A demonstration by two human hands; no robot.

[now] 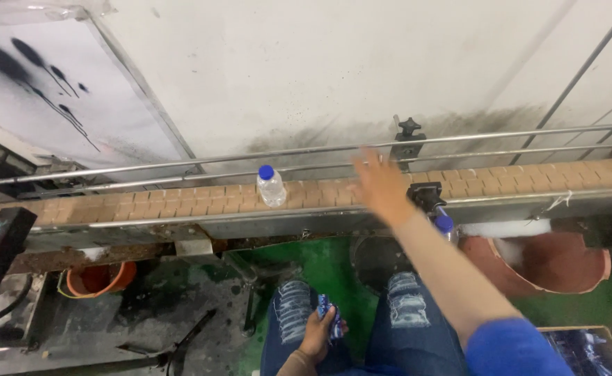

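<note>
A clear plastic bottle with a blue cap stands upright on the tan slat conveyor belt. My right hand reaches out over the belt to the right of the bottle, fingers spread and blurred, holding nothing. My left hand rests low by my knee and grips a small blue wrapped item. A second blue-capped bottle shows just below the belt's near rail, partly hidden by my right forearm.
Metal guide rails run along both sides of the belt, with a black clamp knob on the far rail. Below are an orange bucket, a reddish-brown tub, a green floor and a box of blue packs.
</note>
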